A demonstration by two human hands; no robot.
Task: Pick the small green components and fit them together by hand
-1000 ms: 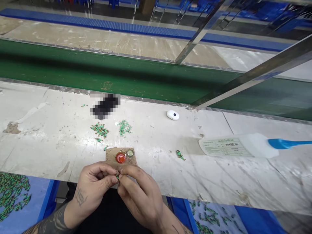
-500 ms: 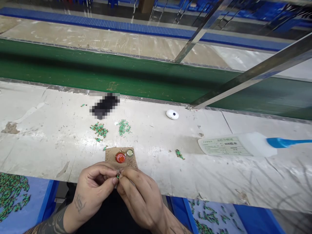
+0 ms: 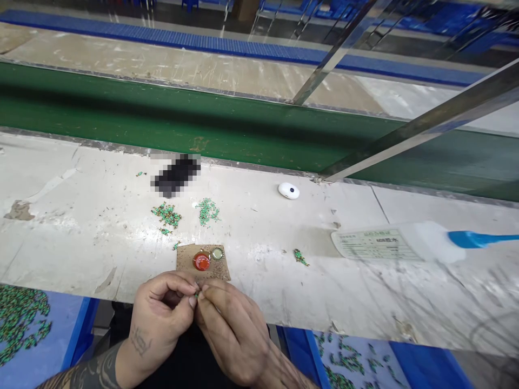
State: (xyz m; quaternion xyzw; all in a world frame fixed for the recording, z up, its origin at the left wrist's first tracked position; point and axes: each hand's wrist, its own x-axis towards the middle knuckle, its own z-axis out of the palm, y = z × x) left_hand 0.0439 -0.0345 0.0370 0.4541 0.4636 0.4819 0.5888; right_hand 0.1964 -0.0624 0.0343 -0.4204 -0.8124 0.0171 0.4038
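Hands are held close together just over the front edge of the worn white tabletop (image 3: 81, 254), with the left hand (image 3: 160, 319) and the right hand (image 3: 233, 335) meeting at the fingertips. A tiny green part (image 3: 197, 295) looks pinched between them, though it's mostly covered by the fingers, so its shape can't really be made out. Right in front of the fingertips, a scrap of brown cardboard (image 3: 188, 267) is laid down, and a red-filled bottle cap (image 3: 201, 261) and a smaller pale cap (image 3: 217, 253) are sitting on it side by side. Two loose piles of green parts (image 3: 166, 215) are scattered farther up the tabletop, near a pixelated black object (image 3: 176, 175), with a small clump (image 3: 300, 257) off to the right. A white oval object (image 3: 288, 190) is also lying there, and a labelled plastic glue bottle (image 3: 377, 244) with a blue nozzle (image 3: 478, 239) is lying on its side. Blue trays (image 3: 81, 324) of green parts are seen below the tabletop on both sides.
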